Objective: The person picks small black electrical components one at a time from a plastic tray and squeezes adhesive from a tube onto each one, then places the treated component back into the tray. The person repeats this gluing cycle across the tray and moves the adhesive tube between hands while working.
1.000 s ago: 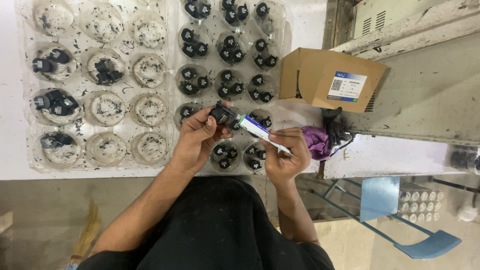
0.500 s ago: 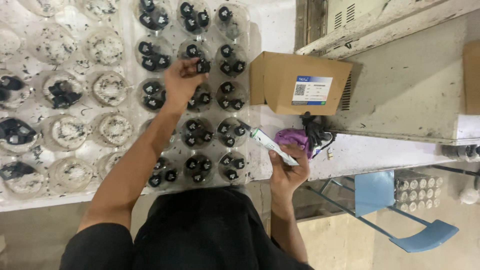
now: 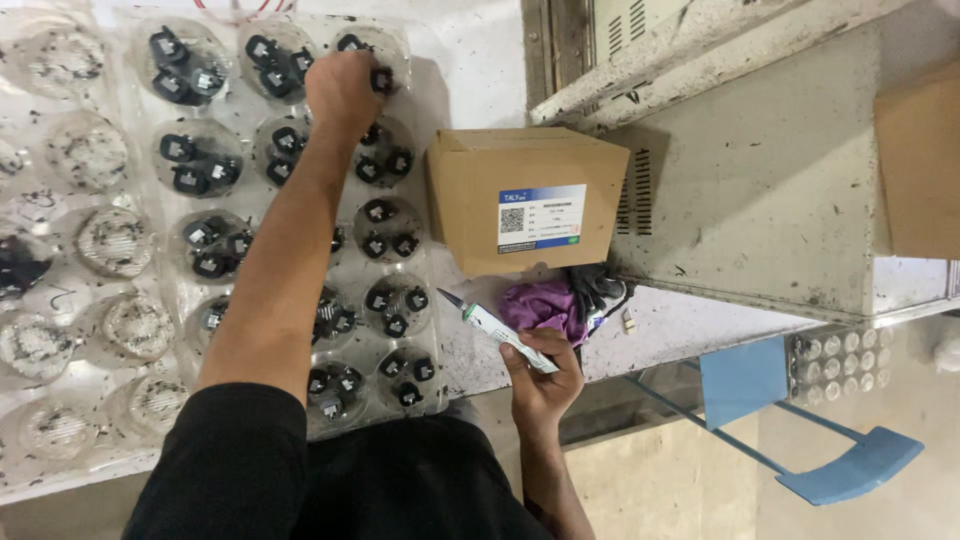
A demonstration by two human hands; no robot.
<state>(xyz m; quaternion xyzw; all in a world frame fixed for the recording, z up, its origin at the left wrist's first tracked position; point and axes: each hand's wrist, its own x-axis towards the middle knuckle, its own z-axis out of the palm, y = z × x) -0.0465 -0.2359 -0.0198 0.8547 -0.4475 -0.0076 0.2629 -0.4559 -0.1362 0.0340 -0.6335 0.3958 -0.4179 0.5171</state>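
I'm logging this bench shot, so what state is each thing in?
Left hand: reached to the far tray cup, fingers closed on a small black part.
Right hand: gripping a white tube, nozzle pointing up-left.
Clear tray: cups mostly filled with black parts.
Cardboard box: closed.
Purple cloth: crumpled.

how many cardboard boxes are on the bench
2: a labelled cardboard box right of the clear tray, behind the right hand; another box cut off at the right edge.
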